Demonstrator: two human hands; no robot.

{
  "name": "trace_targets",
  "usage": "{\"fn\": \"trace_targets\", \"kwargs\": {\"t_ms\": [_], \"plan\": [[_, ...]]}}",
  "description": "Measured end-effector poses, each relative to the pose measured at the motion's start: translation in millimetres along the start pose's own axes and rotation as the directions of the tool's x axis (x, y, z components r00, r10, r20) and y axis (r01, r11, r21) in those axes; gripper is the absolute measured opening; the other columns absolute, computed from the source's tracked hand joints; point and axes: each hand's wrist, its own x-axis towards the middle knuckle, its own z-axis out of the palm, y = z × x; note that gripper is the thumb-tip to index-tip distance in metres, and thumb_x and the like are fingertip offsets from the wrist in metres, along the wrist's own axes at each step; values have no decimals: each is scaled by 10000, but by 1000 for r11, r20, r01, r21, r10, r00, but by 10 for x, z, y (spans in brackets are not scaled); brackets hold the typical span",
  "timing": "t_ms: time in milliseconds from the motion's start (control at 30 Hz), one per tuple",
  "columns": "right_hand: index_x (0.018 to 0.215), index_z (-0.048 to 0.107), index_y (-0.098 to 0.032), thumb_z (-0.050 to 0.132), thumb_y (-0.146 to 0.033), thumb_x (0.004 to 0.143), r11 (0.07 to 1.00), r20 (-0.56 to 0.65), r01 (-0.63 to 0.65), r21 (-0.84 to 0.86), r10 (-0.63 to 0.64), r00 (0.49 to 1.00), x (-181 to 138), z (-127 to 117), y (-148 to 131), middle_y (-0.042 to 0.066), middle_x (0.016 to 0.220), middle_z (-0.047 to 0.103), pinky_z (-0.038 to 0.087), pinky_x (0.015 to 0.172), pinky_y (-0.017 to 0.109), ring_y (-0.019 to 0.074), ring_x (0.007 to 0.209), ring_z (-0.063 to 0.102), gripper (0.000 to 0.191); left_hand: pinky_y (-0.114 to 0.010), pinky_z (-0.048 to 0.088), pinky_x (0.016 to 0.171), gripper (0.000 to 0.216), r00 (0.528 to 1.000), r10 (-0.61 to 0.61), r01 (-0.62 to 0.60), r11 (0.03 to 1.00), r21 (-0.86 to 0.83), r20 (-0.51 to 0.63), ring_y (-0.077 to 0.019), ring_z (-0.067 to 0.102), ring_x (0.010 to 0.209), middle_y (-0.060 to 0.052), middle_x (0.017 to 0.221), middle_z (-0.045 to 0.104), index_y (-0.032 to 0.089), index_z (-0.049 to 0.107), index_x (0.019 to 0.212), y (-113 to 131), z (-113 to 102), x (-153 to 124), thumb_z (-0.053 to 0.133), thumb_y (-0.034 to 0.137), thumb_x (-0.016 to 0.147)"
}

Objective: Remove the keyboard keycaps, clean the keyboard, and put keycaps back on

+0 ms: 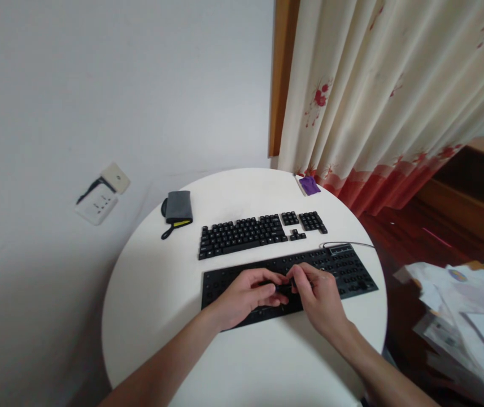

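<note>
Keyboard base [296,303] (black) lies beneath left hand [248,289].

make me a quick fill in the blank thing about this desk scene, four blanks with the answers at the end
1. Of the black keyboard and the loose keycaps, the left hand and right hand are over the ____.
2. Choosing left or right in view, the grey pouch lies to the ____ of the keycaps.
3. The round table is coloured ____.
4. The curtain bears printed flowers coloured ____.

Missing words: keyboard; left; white; red.

left hand [252,291], right hand [318,291] | over keyboard base [338,267] | keycaps [244,234] (rows) beyond
</note>
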Motion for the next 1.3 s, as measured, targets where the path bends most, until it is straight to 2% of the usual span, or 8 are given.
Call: {"fn": "trace_targets", "kwargs": {"t_ms": [133, 267, 467, 633, 767, 867, 1067, 1300], "plan": [[769, 643, -191, 428, -387, 997, 999, -64, -53, 8, 53, 997, 38, -73, 47, -8, 580, 572, 403, 549, 261, 145, 545, 537, 370, -328, 522, 923, 176, 995, 27, -37, 994, -100, -101, -208, 702, 937, -162, 1257, 638, 104, 751, 915, -3, -25, 27, 775, 244, 810], [743, 585, -203, 400, -306, 1009, 992, -155, 120, -26, -123, 980, 120, -201, 68, 51, 818, 632, 466, 719, 304, 185, 789, 600, 340, -275, 532, 874, 258, 988, 16, -36, 991, -129, -156, -190, 709, 914, -150, 1196, 674, 118, 749, 1046, 16, -38, 32, 776, 220, 811], [1170, 632, -223, 471, -175, 977, 926, 249, 372, -68, -346, 905, 168, -196, 123, 77, 1035, 633, 525, 792, 312, 180, 891, 631, 255, -283, 525, 825, 329, 978, 65, -84, 993, -86, -198, -185, 691, 906, -127, 1113, 710, 141, 745, 1075, -28, -38, 53, 811, 257, 774], [1067, 673, -200, 596, -170, 912, 823, 348, 488, -290, -384, 855, 170, -70, 139, 60, 970, 648, 516, 719, 296, 178, 812, 632, 175, -303, 514, 812, 367, 971, 107, -104, 994, 25, -212, -189, 654, 912, -116, 1075, 711, 152, 732, 1082, -83, -51, 66, 833, 230, 738], [1044, 673, -193, 608, -154, 895, 795, 398, 511, -328, -374, 838, 236, -161, 103, 52, 956, 655, 495, 689, 268, 169, 806, 634, 168, -304, 503, 779, 416, 978, 105, -92, 993, 77, -180, -212, 666, 921, -132, 1137, 689, 173, 697, 1159, -40, -11, 41, 810, 261, 768], [1043, 678, -212, 594, -201, 923, 800, 383, 472, -369, -332, 862, 427, -420, 197, 37, 941, 658, 477, 695, 261, 158, 790, 636, 147, -298, 486, 754, 367, 969, 132, -109, 987, 117, -209, -228, 679, 939, -140, 1248, 636, 191, 676, 1179, 7, 8, 30, 705, 378, 865], [954, 715, -222, 634, -293, 906, 712, 308, 323, -624, -156, 939, 1039, -952, 786, 29, 928, 678, 429, 700, 273, 183, 810, 643, 118, -250, 384, 601, 292, 956, 163, -143, 985, 97, -243, -146, 600, 724, -81, 912, 658, 143, 689, 975, 13, -37, 59, 606, 418, 924], [965, 723, -235, 626, -306, 901, 611, 366, 323, -722, -59, 929, 1284, -932, 1193, 27, 967, 693, 398, 682, 271, 197, 847, 653, 136, -255, 333, 588, 293, 963, 149, -142, 989, 46, -224, -126, 528, 690, -51, 815, 608, 134, 673, 920, 5, -63, 76, 578, 410, 942]]}}
